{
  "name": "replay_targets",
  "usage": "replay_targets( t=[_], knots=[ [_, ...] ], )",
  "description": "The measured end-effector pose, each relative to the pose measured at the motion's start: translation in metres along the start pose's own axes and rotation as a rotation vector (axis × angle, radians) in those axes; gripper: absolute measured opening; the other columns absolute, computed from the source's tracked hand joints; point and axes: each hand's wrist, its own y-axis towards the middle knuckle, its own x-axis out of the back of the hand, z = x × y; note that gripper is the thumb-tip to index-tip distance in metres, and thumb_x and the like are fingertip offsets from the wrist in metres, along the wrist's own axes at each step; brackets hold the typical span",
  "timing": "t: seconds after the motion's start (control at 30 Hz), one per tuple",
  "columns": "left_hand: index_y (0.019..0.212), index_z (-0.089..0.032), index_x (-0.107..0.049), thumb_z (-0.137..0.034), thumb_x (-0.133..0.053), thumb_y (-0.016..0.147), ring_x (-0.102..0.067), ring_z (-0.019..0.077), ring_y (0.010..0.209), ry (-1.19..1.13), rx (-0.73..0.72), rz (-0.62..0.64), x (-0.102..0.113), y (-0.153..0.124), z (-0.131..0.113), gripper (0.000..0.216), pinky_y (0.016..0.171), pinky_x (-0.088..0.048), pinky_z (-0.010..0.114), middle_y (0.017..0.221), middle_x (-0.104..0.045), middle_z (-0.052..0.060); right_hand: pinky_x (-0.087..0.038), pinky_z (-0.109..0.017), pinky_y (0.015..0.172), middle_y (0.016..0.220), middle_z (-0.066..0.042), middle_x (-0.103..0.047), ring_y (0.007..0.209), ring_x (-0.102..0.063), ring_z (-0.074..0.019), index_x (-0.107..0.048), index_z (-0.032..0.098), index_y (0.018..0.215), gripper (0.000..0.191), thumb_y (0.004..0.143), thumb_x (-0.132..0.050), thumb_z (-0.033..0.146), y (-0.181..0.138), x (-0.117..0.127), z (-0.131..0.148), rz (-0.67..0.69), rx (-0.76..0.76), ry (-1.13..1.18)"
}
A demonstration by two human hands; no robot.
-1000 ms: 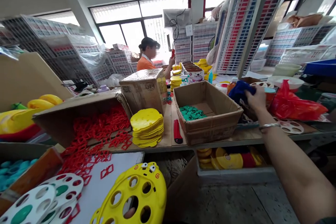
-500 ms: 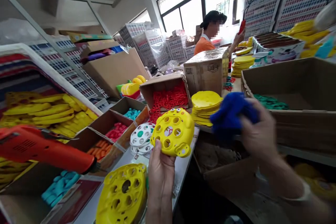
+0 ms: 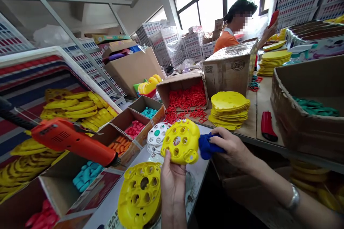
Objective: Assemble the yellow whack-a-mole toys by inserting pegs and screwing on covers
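Note:
My left hand (image 3: 174, 177) grips a round yellow plastic toy shell (image 3: 185, 134) with several holes and small ears, holding it tilted above the bench. In my right hand (image 3: 232, 146) is a bunched blue cloth (image 3: 208, 146), pressed at the shell's right edge. A larger yellow shell (image 3: 139, 204) with holes rests on the bench below and left of my left hand. Just behind the held shell lie white discs with holes (image 3: 158, 134), stacked, the top one with a green centre.
An orange electric screwdriver (image 3: 72, 141) hangs at the left above boxes of coloured parts. Red plastic pieces (image 3: 188, 98) spill from a carton. A stack of yellow plates (image 3: 228, 109), a red-handled tool (image 3: 268, 127) and a carton of green parts (image 3: 314, 105) stand right. A co-worker (image 3: 228, 39) is behind.
My right hand has brought the blue cloth leftward and down against the yellow shell. The view has shifted, and the red-handled tool on the right bench now shows.

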Motion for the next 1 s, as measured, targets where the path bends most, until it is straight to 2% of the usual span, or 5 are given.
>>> replay_targets(
  t=[0.3,0.57,0.7,0.83,1.0],
  knots=[
    [0.144,-0.016,-0.049,-0.011,-0.042,0.101,-0.076,0.0230,0.092,-0.054,-0.030,0.061,-0.005,0.000,0.000,0.044,0.075,-0.064,0.030,0.112,-0.075,0.015,-0.053,-0.030,0.080,0.101,-0.004,-0.059,0.091,-0.062,-0.0198,-0.069,0.027,0.104,0.029,0.079,-0.066,0.012,0.019,-0.019,0.047,-0.334,-0.004,0.206],
    [0.133,-0.024,-0.062,-0.019,-0.040,0.103,-0.058,0.0262,0.125,-0.103,0.105,0.482,0.038,-0.009,-0.023,0.038,0.103,-0.050,0.039,0.133,-0.063,0.010,-0.052,-0.035,0.085,0.096,-0.003,-0.065,0.088,-0.063,-0.0200,-0.063,0.020,0.109,0.020,0.091,-0.059,0.028,0.045,-0.026,-0.010,-0.713,-0.390,0.326],
    [0.125,-0.023,-0.068,-0.015,-0.037,0.103,-0.066,0.0237,0.116,-0.143,-0.013,0.516,0.034,0.002,-0.033,0.039,0.094,-0.056,0.036,0.126,-0.067,0.009,-0.051,-0.035,0.093,0.113,-0.007,-0.066,0.102,-0.064,-0.0230,-0.061,0.022,0.122,0.030,0.093,-0.059,0.031,0.013,-0.030,0.025,-0.685,-0.447,0.420],
    [0.115,-0.021,-0.074,-0.019,-0.038,0.103,-0.071,0.0221,0.106,-0.119,0.038,0.388,0.024,-0.001,-0.008,0.038,0.095,-0.055,0.035,0.117,-0.073,0.011,-0.040,-0.034,0.110,0.144,-0.005,-0.047,0.135,-0.044,-0.0262,-0.060,0.029,0.132,0.042,0.089,-0.059,0.029,-0.003,-0.051,0.076,-0.423,-0.280,0.449],
    [0.117,-0.025,-0.073,-0.016,-0.055,0.096,-0.069,0.0243,0.111,-0.004,0.011,0.224,0.032,-0.016,0.009,0.029,0.098,-0.053,0.039,0.122,-0.071,0.010,-0.035,-0.032,0.113,0.131,-0.004,-0.056,0.128,-0.049,-0.0240,-0.071,0.026,0.111,0.028,0.083,-0.070,0.027,0.024,-0.058,0.078,-0.493,-0.487,0.719]
  ],
)
